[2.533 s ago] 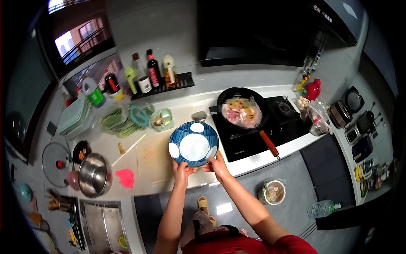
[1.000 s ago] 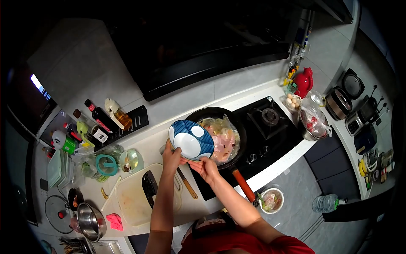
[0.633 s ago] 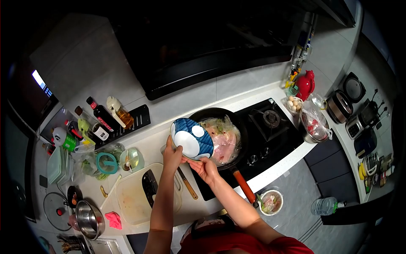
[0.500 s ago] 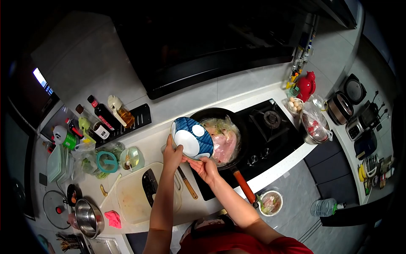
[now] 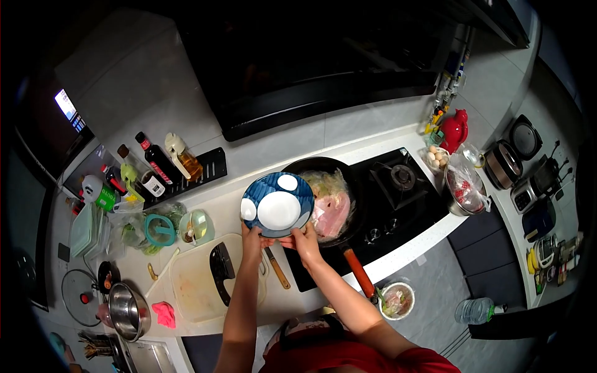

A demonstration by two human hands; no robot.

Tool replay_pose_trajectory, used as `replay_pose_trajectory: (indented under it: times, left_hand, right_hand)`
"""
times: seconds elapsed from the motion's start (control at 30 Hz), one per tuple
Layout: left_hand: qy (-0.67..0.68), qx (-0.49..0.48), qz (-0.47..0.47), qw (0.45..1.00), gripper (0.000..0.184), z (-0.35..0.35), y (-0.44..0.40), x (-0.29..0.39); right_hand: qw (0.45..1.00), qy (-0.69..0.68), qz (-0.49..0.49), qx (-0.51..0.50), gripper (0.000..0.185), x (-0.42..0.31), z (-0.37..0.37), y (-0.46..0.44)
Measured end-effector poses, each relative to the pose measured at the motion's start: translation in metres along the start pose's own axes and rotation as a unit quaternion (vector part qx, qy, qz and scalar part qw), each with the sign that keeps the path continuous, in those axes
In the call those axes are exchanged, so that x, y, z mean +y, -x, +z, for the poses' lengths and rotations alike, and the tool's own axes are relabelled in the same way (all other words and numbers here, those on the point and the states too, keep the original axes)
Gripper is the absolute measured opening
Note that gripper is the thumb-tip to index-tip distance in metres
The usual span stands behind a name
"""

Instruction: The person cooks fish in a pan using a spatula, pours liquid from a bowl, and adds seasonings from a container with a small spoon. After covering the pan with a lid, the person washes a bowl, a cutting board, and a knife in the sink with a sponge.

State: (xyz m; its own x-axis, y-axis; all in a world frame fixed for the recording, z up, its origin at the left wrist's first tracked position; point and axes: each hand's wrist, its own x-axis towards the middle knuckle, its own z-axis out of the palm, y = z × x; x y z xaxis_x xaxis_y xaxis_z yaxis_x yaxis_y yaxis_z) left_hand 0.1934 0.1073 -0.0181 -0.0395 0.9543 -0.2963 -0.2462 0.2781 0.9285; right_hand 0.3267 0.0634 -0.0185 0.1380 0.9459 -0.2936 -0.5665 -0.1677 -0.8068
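A blue plate with white round patches point(image 5: 278, 209) is held level between both of my hands, and nothing lies on it. My left hand point(image 5: 252, 244) grips its near left rim; my right hand point(image 5: 305, 242) grips the near right rim, with fingers underneath. Just right of the plate, partly covered by it, a dark frying pan point(image 5: 356, 202) sits on the stove. Pale pink meat point(image 5: 333, 214) and greenish-yellow bits lie in the pan. The pan's orange-red handle point(image 5: 359, 271) points toward me, right of my right forearm.
A white cutting board point(image 5: 189, 289) with a black cleaver point(image 5: 220, 264) lies left of my arms. A wooden-handled knife point(image 5: 278, 270) rests between my forearms. Bottles point(image 5: 158, 161) line the back rack. A bin point(image 5: 397, 300) stands on the floor; a second burner point(image 5: 403, 178) is right.
The plate has turned from tilted toward the pan to nearly level and now faces up. Both hands have shifted their hold along its near rim. The pan has stayed put.
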Motion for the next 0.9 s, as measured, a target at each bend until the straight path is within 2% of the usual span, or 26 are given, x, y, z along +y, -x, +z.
replay_pose_trajectory:
  times: [0.07,0.2,0.33,0.43,0.57,0.77,0.9]
  left_hand:
    - [0.053,0.002,0.005,0.999,0.056,-0.009,0.005,-0.016]
    - [0.119,0.073,0.055,0.989,0.061,-0.013,0.030,-0.026]
    - [0.122,0.133,0.077,0.980,0.060,-0.027,0.054,-0.027]
    - [0.126,0.166,0.082,0.975,0.058,-0.036,0.070,-0.027]
    - [0.103,0.175,0.106,0.973,0.056,-0.047,0.081,-0.037]
    - [0.081,0.189,0.092,0.974,0.053,-0.036,0.088,-0.038]
    - [0.072,0.171,0.159,0.970,0.059,-0.035,0.066,-0.061]
  right_hand:
    - [0.999,0.028,-0.015,-0.012,0.034,0.005,-0.002,0.001]
    - [0.996,0.060,-0.026,-0.053,0.040,0.021,-0.002,0.006]
    - [0.993,0.080,0.008,-0.086,0.043,0.036,0.003,0.015]
    - [0.988,0.096,0.022,-0.121,0.036,0.046,0.005,0.023]
    - [0.982,0.104,0.061,-0.144,0.031,0.053,0.004,0.034]
    - [0.985,0.091,0.075,-0.126,0.031,0.037,0.002,0.051]
    - [0.989,0.016,0.101,-0.104,0.034,0.034,-0.005,0.054]
